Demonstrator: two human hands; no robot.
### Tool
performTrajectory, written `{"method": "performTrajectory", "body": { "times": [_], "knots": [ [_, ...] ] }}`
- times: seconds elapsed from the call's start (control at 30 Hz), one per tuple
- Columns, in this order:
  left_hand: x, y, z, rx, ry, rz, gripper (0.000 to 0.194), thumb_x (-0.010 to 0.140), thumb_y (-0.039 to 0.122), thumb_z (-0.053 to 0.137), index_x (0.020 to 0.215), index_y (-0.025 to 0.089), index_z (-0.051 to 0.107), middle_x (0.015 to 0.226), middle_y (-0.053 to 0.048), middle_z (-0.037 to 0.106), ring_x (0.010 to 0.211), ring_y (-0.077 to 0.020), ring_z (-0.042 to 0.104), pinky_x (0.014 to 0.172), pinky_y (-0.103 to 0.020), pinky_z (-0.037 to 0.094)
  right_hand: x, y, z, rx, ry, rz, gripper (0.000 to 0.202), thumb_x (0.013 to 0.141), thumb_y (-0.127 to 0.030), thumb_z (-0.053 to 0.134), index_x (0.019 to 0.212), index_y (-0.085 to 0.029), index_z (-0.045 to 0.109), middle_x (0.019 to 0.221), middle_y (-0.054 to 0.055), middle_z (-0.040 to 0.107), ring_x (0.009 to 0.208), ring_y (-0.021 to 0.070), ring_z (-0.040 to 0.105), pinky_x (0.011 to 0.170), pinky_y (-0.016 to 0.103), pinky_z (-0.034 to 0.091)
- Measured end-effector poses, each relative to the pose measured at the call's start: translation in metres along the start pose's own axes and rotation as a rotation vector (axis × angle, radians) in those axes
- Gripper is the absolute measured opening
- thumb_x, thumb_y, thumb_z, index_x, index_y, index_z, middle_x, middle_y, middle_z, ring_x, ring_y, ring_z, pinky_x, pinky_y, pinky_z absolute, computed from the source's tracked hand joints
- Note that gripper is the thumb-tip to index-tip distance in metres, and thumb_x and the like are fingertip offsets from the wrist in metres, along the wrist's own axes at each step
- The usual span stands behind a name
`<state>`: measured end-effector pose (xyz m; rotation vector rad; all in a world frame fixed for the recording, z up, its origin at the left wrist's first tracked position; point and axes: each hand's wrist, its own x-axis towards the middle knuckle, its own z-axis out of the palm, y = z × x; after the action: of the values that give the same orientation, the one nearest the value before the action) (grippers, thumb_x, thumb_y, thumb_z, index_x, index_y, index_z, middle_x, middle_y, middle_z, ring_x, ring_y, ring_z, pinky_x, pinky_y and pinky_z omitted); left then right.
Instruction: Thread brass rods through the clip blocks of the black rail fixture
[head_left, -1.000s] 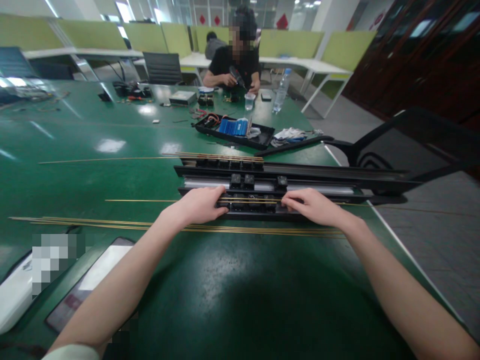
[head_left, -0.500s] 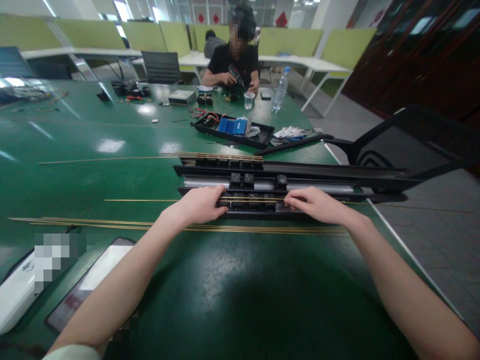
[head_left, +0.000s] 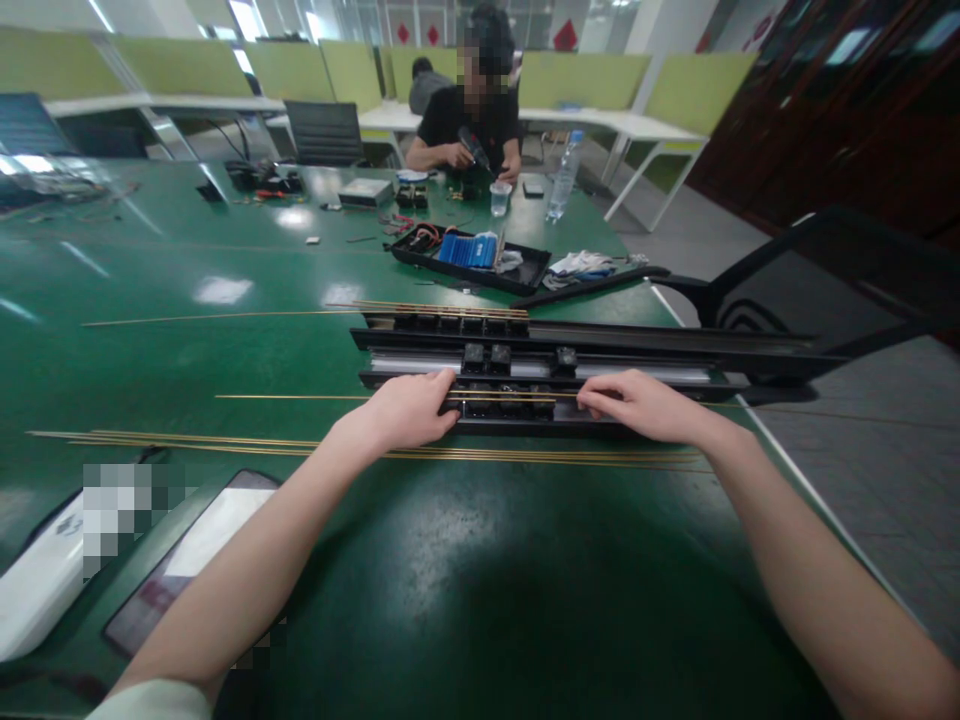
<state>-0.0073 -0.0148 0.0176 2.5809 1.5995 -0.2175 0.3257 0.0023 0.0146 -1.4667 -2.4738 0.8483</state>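
Two thin brass-coloured rods [head_left: 517, 394] span the gap between my hands, lying lengthwise over the small black blocks [head_left: 478, 408] in the nearest black channel [head_left: 540, 430]. I judge the rods light, smooth enough to slide through the fingers, and springy: stiff over a short span, likely to whip or kink if held far from the blocks. A fingertip hold just beside a block seems best. My right hand [head_left: 634, 405] does that, thumb and index drawn into a narrow pinch on one rod to the right of the blocks, palm down, wrist low. My left hand [head_left: 411, 412] lies over the channel's left end, thumb toward me and fingers on the far side; whether it grips the rods or only steadies the channel, I cannot tell. Both forearms come in from the sides, elbows wide. Just on my side of the hands, loose rods [head_left: 480, 455] lie on the green tabletop [head_left: 450, 580]; just beyond them sits another channel with taller blocks [head_left: 567, 360].
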Motion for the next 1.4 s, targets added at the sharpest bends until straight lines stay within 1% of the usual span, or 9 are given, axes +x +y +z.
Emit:
{"method": "performTrajectory", "body": {
  "times": [0.4, 0.6, 0.73, 0.9, 1.0, 1.1, 1.2, 1.3, 1.4],
  "knots": [
    [0.0, 0.0, -0.004, -0.032, -0.025, -0.01, 0.039, 0.092, 0.044, 0.047, 0.119, 0.017, 0.051, 0.114, -0.017, 0.072, 0.103, -0.0344, 0.071, 0.083, -0.043, 0.054, -0.006, 0.013, -0.01, 0.048, -0.063, 0.037, 0.045, 0.094, -0.058, 0.047, 0.079, -0.021, 0.067, 0.076, 0.003, 0.071, 0.07, 0.0197, 0.061, 0.066, 0.03, 0.043],
    [0.0, 0.0, -0.005, -0.038, -0.02, -0.007, 0.036, 0.092, 0.044, 0.048, 0.116, 0.018, 0.052, 0.113, -0.016, 0.073, 0.101, -0.0326, 0.071, 0.083, -0.041, 0.054, -0.01, 0.019, -0.018, 0.068, -0.115, 0.064, 0.043, 0.094, -0.056, 0.049, 0.079, -0.021, 0.068, 0.075, 0.003, 0.07, 0.07, 0.0195, 0.06, 0.066, 0.03, 0.043],
    [0.0, -0.001, -0.005, -0.042, -0.013, -0.004, 0.035, 0.091, 0.044, 0.048, 0.115, 0.018, 0.052, 0.111, -0.015, 0.073, 0.099, -0.0324, 0.071, 0.081, -0.041, 0.054, -0.013, 0.023, -0.024, 0.062, -0.117, 0.075, 0.041, 0.094, -0.054, 0.05, 0.086, -0.022, 0.073, 0.083, 0.004, 0.073, 0.075, 0.021, 0.064, 0.07, 0.031, 0.046],
    [0.002, -0.002, -0.003, -0.042, -0.011, -0.007, 0.037, 0.09, 0.046, 0.048, 0.115, 0.019, 0.052, 0.109, -0.014, 0.073, 0.097, -0.0324, 0.072, 0.08, -0.041, 0.054, -0.018, 0.025, -0.032, 0.028, -0.108, 0.096, 0.04, 0.092, -0.054, 0.052, 0.089, -0.021, 0.076, 0.086, 0.006, 0.076, 0.079, 0.0239, 0.068, 0.074, 0.034, 0.05],
    [0.002, -0.001, -0.003, -0.038, -0.006, -0.005, 0.038, 0.089, 0.045, 0.048, 0.117, 0.018, 0.052, 0.109, -0.015, 0.073, 0.098, -0.0331, 0.072, 0.081, -0.042, 0.054, -0.02, 0.031, -0.037, 0.042, -0.093, 0.117, 0.036, 0.089, -0.051, 0.057, 0.098, -0.023, 0.078, 0.093, 0.006, 0.078, 0.086, 0.0262, 0.071, 0.079, 0.037, 0.053],
    [0.002, 0.001, -0.002, -0.031, -0.005, -0.017, 0.039, 0.089, 0.044, 0.048, 0.118, 0.018, 0.051, 0.112, -0.017, 0.073, 0.1, -0.0341, 0.071, 0.083, -0.043, 0.054, -0.022, 0.038, -0.041, 0.082, -0.065, 0.121, 0.035, 0.089, -0.046, 0.057, 0.102, -0.022, 0.078, 0.098, 0.008, 0.078, 0.093, 0.0284, 0.071, 0.086, 0.041, 0.054],
    [0.003, 0.003, -0.001, -0.024, -0.004, -0.03, 0.04, 0.089, 0.044, 0.047, 0.119, 0.018, 0.051, 0.114, -0.017, 0.072, 0.101, -0.0339, 0.071, 0.084, -0.043, 0.054, -0.022, 0.037, -0.041, 0.049, 0.032, 0.135, 0.034, 0.09, -0.046, 0.057, 0.101, -0.021, 0.078, 0.1, 0.008, 0.078, 0.093, 0.0292, 0.071, 0.085, 0.041, 0.054],
    [0.003, 0.003, 0.0, -0.021, 0.019, -0.022, 0.039, 0.088, 0.044, 0.047, 0.117, 0.018, 0.051, 0.113, -0.016, 0.073, 0.099, -0.0337, 0.071, 0.083, -0.043, 0.055, -0.018, 0.028, -0.035, -0.001, 0.135, 0.141, 0.032, 0.089, -0.048, 0.059, 0.101, -0.023, 0.076, 0.103, 0.006, 0.078, 0.094, 0.029, 0.07, 0.083, 0.039, 0.054],
    [0.004, 0.002, 0.0, -0.021, 0.019, -0.023, 0.04, 0.087, 0.045, 0.048, 0.117, 0.018, 0.052, 0.112, -0.015, 0.073, 0.098, -0.0335, 0.072, 0.082, -0.042, 0.055, -0.009, 0.015, -0.02, 0.002, 0.224, 0.083, 0.033, 0.091, -0.049, 0.056, 0.1, -0.024, 0.076, 0.104, 0.005, 0.078, 0.095, 0.0279, 0.07, 0.082, 0.037, 0.053]
  ]
}}
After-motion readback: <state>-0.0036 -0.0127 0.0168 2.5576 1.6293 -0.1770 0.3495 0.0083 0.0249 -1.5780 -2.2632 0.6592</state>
